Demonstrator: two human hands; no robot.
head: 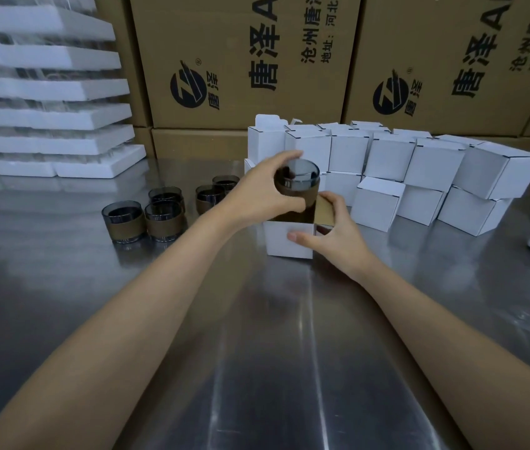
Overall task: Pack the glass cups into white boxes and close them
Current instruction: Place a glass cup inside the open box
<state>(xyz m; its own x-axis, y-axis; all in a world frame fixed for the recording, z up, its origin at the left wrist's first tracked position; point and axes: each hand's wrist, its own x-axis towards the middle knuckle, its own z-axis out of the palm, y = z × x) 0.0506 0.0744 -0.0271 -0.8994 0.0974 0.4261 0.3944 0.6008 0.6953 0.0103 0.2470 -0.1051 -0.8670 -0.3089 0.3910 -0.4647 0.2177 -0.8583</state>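
Entry: person's arms, one pair, viewed from the head camera. Forearms point(166, 287) bare along the whole visible length, from the lower frame corners up to the wrists; slim, smooth-surfaced, faint sheen under the room light. Wrists bare. Left hand point(254, 198): bare, fingers long and slender. Right hand point(338, 237): bare, knuckles faintly marked, thumbnail point(291, 236) apparently trimmed short and rounded.

Your left grip point(257, 196) holds a glass cup point(296, 181) upright, its lower part in the mouth of the open white box point(289, 243). Your right grip point(332, 237) clasps that box's corner on the bench point(257, 352). Five more cups point(163, 220) stand to the left, and closed boxes point(387, 157) are stacked behind.
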